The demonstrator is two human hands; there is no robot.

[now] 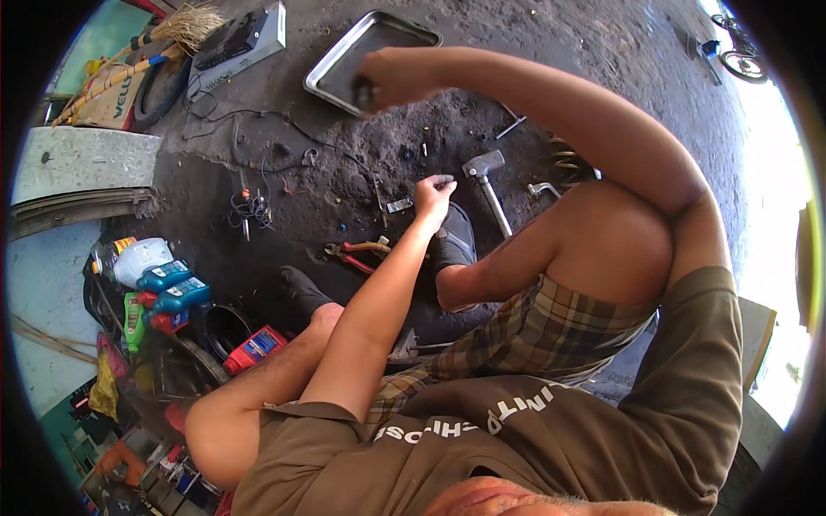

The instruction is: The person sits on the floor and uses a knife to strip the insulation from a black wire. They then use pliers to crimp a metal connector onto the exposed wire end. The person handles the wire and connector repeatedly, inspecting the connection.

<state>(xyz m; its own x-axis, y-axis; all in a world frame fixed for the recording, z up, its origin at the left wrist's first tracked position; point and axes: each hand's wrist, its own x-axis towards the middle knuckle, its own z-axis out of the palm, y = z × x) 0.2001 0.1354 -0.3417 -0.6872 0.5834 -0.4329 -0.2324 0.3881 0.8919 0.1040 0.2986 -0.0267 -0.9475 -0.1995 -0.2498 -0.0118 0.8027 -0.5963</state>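
Observation:
My right hand (391, 82) reaches across in front of me, above the near right part of a shallow metal tray (320, 76). Its fingers curl downward and look dark; whatever they pinch is hidden. Close above my right shoe, my left hand (433, 199) is closed, thumb and fingertips together, on something too small to name. Beside it on the ground lie a small metal piece (400, 205) and a hammer (487, 176) with a metal handle. Red-handled pliers (354, 254) lie near my left forearm.
A coil spring (565, 158), a bent metal tool (544, 188) and a thin rod (511, 122) lie to the right. Tangled wire (249, 209) and a dark cable (297, 127) cross the dirt floor. Bottles (176, 288) crowd the left; a box-shaped device (245, 47) stands farther back.

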